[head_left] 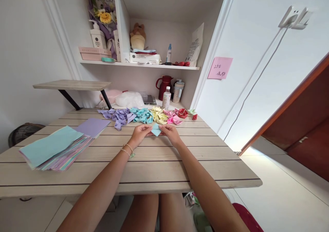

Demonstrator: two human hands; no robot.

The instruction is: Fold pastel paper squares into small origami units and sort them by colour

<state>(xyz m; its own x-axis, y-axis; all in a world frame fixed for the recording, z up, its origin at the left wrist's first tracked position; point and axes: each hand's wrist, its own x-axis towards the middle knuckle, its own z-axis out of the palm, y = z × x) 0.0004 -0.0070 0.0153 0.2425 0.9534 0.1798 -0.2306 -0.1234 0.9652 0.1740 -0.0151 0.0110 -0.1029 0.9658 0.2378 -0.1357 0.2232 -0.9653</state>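
A small folded piece of light blue origami paper (pixel 156 130) is held between both hands, its lower corner pointing toward me. My left hand (pixel 141 135) pinches its left side, and my right hand (pixel 169 134) pinches the right side. Just beyond the hands lies a row of folded paper pieces: purple ones (pixel 120 116), blue ones (pixel 141 114), yellow ones (pixel 159 115), pink ones (pixel 174 118) and a red one (pixel 182 113). To the left, a stack of coloured paper sheets (pixel 52 146) is fanned out, with a purple sheet (pixel 93 126) at its far corner.
A clear bottle (pixel 166 99) stands behind the folded pieces, near a dark red jug (pixel 164 88) and a patterned cup (pixel 178 91). A small raised shelf (pixel 72 84) is at the table's back left. The slatted table (pixel 218 177) ends at a rounded right corner.
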